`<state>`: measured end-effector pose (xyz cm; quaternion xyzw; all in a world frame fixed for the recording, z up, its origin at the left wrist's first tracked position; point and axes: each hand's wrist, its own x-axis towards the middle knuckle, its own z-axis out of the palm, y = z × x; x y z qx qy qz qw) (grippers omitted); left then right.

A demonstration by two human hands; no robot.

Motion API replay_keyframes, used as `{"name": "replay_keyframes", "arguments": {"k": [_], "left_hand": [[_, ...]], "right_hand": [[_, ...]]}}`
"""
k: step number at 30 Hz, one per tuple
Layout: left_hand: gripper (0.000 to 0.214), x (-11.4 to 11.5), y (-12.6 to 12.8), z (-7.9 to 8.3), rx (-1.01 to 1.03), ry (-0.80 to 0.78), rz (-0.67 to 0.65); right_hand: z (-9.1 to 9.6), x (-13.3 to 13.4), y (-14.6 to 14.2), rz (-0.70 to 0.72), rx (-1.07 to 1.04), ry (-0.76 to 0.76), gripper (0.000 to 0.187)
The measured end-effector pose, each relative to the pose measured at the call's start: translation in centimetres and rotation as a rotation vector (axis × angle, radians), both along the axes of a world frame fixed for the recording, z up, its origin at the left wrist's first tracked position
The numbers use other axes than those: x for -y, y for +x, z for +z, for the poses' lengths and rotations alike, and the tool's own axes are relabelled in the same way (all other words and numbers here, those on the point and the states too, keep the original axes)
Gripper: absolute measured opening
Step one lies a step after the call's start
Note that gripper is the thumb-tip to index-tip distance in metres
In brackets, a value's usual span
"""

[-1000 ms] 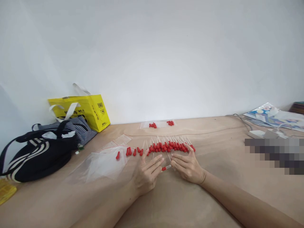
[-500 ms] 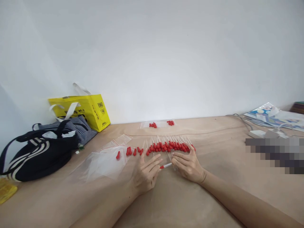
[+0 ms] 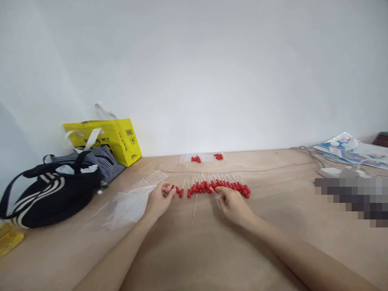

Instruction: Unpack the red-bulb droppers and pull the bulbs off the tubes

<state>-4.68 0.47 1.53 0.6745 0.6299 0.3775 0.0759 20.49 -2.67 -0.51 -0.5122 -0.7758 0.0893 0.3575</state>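
Note:
My left hand [image 3: 160,199] is over the loose red rubber bulbs, its curled fingers closed at a red rubber bulb [image 3: 172,187]. More loose bulbs [image 3: 181,193] lie just to its right; others may be hidden beneath the hand. My right hand [image 3: 235,204] grips a few thin clear dropper tubes [image 3: 216,194], their ends poking out past the fingers. Behind it stretches a row of droppers [image 3: 200,186], red bulbs toward me and pale tips toward the wall. One clear tube [image 3: 194,209] without a bulb lies on the table between my hands.
Clear zip bags [image 3: 127,208] lie left of my left hand. Near the wall, a bag [image 3: 207,158] bears two clusters of red bulbs. A yellow bag [image 3: 121,141] and a black bag [image 3: 54,202] stand at left. White adapters [image 3: 330,172], cables and printed sheets [image 3: 348,149] sit at right.
Half a second ago my hands were together at a clear tube with a red bulb on its end. My left hand has since moved left to the loose bulbs; my right hand keeps its tubes.

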Motion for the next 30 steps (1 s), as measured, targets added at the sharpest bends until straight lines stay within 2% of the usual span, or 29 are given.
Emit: {"name": "replay_keyframes", "arguments": {"k": [3, 7, 13, 19, 22, 25, 30], "left_hand": [[0.023, -0.5, -1.0, 0.1, -0.006, -0.075, 0.062], [0.024, -1.1, -1.7, -0.2, -0.045, -0.089, 0.11], [0.028, -1.7, -1.9, -0.7, -0.096, -0.069, 0.126], [0.026, -1.5, -1.2, 0.2, -0.193, 0.035, 0.117], [0.023, -1.3, 0.1, 0.7, -0.324, 0.04, 0.034], [0.019, -1.3, 1.3, 1.0, -0.551, 0.024, -0.043], [0.016, -2.0, 2.1, 1.0, -0.678, -0.015, -0.102]], "right_hand": [[0.8, 0.0, -1.6, -0.053, 0.146, -0.141, 0.024], [1.9, 0.1, -3.7, -0.18, 0.374, -0.267, 0.027], [2.4, -0.1, -5.3, -0.21, 0.457, -0.298, 0.022], [1.9, -0.3, -5.7, -0.205, 0.462, -0.281, 0.018], [1.8, -0.4, -5.7, -0.202, 0.45, -0.276, 0.017], [1.8, -0.3, -4.9, -0.216, 0.411, -0.259, 0.018], [1.4, 0.7, -1.2, -0.28, 0.304, -0.217, 0.013]]}}
